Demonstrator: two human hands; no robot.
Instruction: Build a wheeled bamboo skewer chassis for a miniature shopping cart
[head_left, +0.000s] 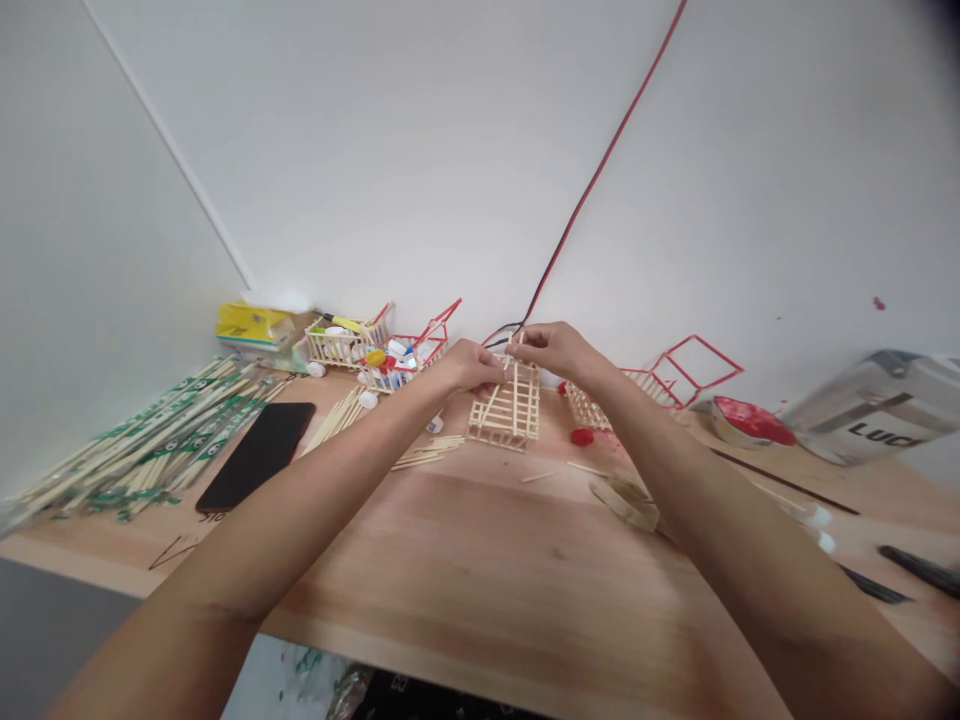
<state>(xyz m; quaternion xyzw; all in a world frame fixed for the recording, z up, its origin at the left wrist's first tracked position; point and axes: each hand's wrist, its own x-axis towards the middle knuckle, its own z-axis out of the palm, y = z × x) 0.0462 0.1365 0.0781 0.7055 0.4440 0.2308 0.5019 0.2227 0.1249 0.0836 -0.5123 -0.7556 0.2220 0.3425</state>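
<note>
A small crate-like frame of pale wooden sticks stands in the middle of the table. A loose-looking wooden stick slants across its top. My left hand is closed at the frame's left side, fingers pinched on that stick. At the far end, my right hand pinches a wooden stick at its fingertips; whether both hands hold the same stick is unclear. Short cut sticks lie to the left of the frame. Behind my right forearm, a similar stick basket with a red handle is partly hidden.
Bundles of wrapped chopsticks and a black phone lie left. Two filled stick baskets and a yellow tissue pack stand behind. A tape roll, a red-stained bowl and a grey bag are right.
</note>
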